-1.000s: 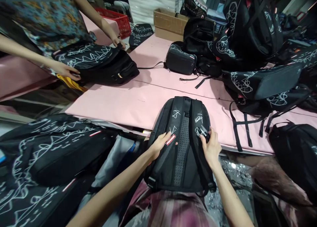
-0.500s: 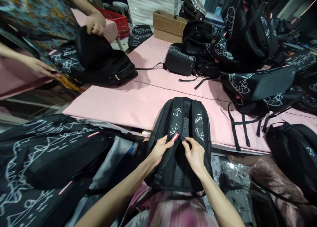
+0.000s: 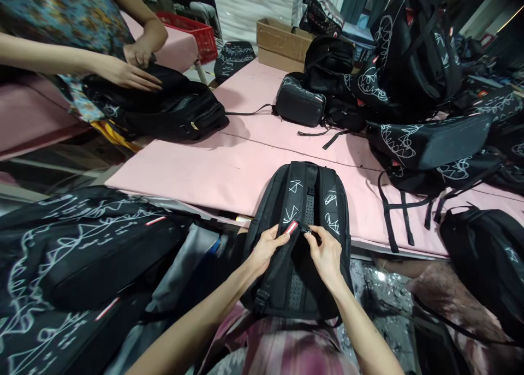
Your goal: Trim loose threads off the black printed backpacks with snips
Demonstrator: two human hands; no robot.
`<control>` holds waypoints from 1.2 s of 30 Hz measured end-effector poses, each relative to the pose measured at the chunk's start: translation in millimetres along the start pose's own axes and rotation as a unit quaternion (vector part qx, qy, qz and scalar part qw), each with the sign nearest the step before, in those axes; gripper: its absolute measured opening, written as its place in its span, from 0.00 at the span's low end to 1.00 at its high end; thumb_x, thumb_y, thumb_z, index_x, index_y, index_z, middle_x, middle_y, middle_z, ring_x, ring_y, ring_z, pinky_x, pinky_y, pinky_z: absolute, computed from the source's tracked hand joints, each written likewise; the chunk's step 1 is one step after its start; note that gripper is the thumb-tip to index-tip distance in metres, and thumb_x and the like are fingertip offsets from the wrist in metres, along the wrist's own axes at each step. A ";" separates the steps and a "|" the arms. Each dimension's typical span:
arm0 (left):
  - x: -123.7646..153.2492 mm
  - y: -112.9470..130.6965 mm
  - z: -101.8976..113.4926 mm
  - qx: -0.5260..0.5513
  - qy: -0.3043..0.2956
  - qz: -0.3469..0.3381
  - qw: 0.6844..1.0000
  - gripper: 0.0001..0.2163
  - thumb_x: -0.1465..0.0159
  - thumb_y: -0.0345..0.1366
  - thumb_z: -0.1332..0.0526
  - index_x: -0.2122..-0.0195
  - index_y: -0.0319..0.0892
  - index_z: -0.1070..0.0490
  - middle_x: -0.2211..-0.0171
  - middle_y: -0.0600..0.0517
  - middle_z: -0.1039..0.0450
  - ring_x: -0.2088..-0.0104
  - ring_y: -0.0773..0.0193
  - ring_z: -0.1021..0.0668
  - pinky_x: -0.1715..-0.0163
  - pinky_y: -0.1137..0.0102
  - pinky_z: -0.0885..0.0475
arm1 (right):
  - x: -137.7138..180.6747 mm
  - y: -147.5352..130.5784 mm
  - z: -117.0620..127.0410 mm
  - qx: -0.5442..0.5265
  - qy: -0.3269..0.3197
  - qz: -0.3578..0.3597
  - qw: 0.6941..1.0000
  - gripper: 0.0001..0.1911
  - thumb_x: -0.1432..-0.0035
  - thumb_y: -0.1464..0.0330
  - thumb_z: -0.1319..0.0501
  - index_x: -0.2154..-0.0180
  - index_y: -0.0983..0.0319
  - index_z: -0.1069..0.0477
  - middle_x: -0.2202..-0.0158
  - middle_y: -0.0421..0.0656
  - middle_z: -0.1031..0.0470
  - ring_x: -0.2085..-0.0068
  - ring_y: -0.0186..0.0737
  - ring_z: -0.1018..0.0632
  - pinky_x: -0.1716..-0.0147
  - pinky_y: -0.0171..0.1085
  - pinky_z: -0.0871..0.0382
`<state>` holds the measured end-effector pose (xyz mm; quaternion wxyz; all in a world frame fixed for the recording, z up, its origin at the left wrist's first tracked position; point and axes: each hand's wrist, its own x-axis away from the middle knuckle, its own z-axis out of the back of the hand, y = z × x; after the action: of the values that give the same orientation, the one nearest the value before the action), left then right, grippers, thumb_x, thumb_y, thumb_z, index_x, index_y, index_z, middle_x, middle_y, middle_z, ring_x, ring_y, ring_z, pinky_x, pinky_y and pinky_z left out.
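Observation:
A black backpack (image 3: 264,214) with white scribble print leans upright against the table edge at my lap, its shoulder straps facing me. My left hand (image 3: 265,249) is closed on the left shoulder strap (image 3: 291,197), its thumb beside a red and white tab (image 3: 291,227). A small black buckle (image 3: 304,227) sits between the thumb and fingers of my right hand (image 3: 326,254), close to that tab. Whether the buckle is joined to the strap is too small to tell.
Across the pink table (image 3: 196,170), a co-worker's hands (image 3: 126,72) rest on another black backpack (image 3: 164,115). More black bags (image 3: 434,140) are piled at the right. Printed black bags (image 3: 90,244) lie at my left. A cardboard box (image 3: 282,42) stands behind.
My hands remain at the strap, the right one slightly farther from the tab. The co-worker's left-side hand has come up onto their bag, and the raised black flap is down.

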<state>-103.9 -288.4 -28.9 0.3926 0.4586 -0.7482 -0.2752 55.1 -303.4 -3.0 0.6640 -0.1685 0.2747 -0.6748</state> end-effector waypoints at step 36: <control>15.8 45.9 32.1 -0.015 0.043 0.101 0.994 0.14 0.51 0.45 0.33 0.77 0.39 0.30 0.79 0.54 0.27 0.76 0.67 0.27 0.75 0.75 0.36 | -110.4 0.4 2.8 -0.103 -0.170 0.359 0.912 0.09 0.46 0.64 0.38 0.60 0.54 0.24 0.65 0.42 0.28 0.63 0.40 0.30 0.61 0.41 0.34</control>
<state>-156.7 -281.4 -5.6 0.4569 0.3856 -0.7691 -0.2258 63.9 -194.6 14.2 0.8772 -0.2376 0.2677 -0.3199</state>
